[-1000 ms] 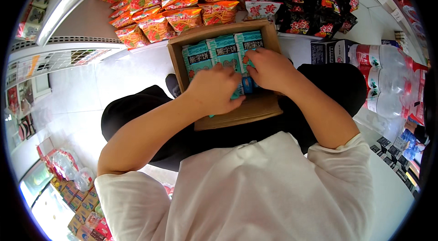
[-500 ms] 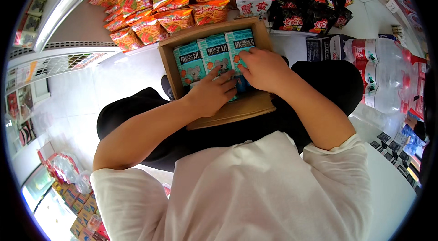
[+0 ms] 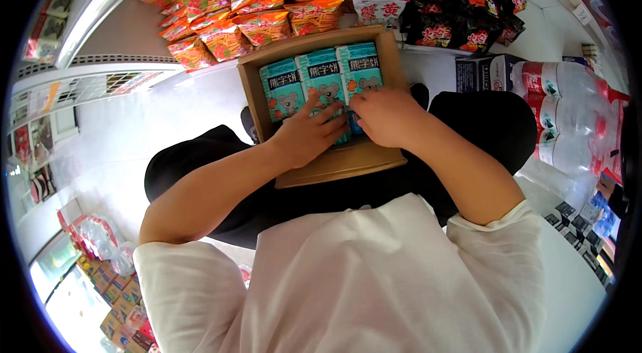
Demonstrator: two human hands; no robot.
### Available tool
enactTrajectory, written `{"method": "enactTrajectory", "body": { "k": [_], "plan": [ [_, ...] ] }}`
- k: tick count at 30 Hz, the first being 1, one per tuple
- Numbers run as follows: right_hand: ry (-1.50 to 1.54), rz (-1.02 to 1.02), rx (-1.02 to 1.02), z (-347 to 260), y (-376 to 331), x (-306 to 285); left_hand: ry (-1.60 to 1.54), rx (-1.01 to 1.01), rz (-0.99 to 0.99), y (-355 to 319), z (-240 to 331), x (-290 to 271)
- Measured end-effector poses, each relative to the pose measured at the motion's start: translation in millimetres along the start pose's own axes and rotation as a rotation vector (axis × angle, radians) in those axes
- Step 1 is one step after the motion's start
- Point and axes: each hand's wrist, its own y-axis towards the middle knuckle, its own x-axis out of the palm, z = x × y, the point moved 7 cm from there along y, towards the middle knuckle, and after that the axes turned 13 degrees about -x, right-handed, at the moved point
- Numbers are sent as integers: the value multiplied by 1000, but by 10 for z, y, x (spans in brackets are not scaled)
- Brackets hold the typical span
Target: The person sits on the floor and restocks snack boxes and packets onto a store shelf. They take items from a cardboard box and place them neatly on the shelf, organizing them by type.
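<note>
An open cardboard carton [image 3: 351, 164] rests at my lap, between my knees. Three teal snack boxes with a koala picture stand side by side in it: a left box [image 3: 277, 84], a middle box [image 3: 319, 71] and a right box [image 3: 361, 62]. My left hand [image 3: 307, 136] lies over the lower part of the middle box with its fingers spread. At the lower end of the right box, my right hand [image 3: 386, 118] has its fingers curled in; what they grip is hidden. A bit of blue packaging [image 3: 355, 124] shows between the hands.
Beyond the carton, a low shelf holds orange snack bags [image 3: 257, 2], white-and-red bags [image 3: 376, 11] and black bags [image 3: 438, 22]. Shrink-wrapped large bottles [image 3: 558, 112] and a dark box [image 3: 483, 72] are at the right. White wire racking [image 3: 120, 85] stands left.
My right hand has slid down the right box toward me, and its fingers have curled in, uncovering more of the box front. The left hand stays nearly in place. The view has shifted slightly.
</note>
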Motion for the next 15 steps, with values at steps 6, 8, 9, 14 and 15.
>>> {"method": "enactTrajectory", "body": {
  "k": [6,8,9,14,15],
  "plan": [
    [478,-107,167,-28,267,623,18,-176,-65,-254,293,-163],
    [614,-3,187,-14,299,822,-99,-295,-454,-307,161,-192],
    [657,57,146,-27,329,868,-161,-356,-646,-367,109,-198],
    [1156,64,280,-4,408,1053,31,-298,-530,-624,-233,-158],
    [1213,20,303,-44,430,1028,56,-302,-440,-643,-245,-172]
  ]
}}
